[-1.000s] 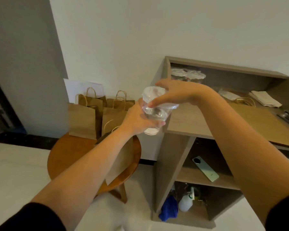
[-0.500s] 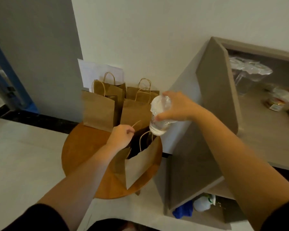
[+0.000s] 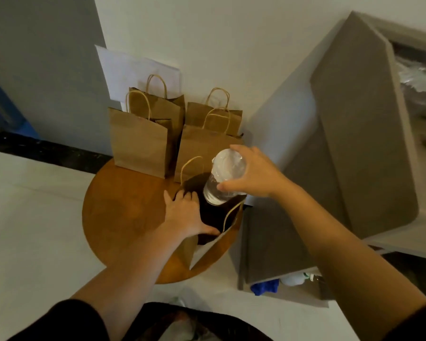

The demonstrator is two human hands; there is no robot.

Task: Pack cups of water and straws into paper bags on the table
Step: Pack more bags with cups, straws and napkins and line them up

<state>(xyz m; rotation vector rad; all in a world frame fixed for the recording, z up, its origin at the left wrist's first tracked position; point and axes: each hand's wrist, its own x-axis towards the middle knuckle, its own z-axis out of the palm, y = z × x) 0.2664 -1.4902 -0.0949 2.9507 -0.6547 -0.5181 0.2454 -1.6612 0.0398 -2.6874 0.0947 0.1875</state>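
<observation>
A white wall point(image 3: 231, 33) stands behind, and a pale floor point(image 3: 30, 217) lies below. A grey-brown shelf unit point(image 3: 354, 119) fills the right side. Beside it stands a round wooden table point(image 3: 123, 217). At the back of the table three closed paper bags point(image 3: 138, 141) stand upright, close together. In front of them an open paper bag point(image 3: 207, 247) stands at the table's near right edge.

Both arms reach forward over the table. The left hand point(image 3: 185, 215) lies on the rim of the open bag, fingers spread and rather straight, thumb along the rim. The right hand point(image 3: 253, 175) grips a clear lidded cup of water point(image 3: 224, 178) from above, fingers curled around its top; the cup hangs in the mouth of the open bag.
</observation>
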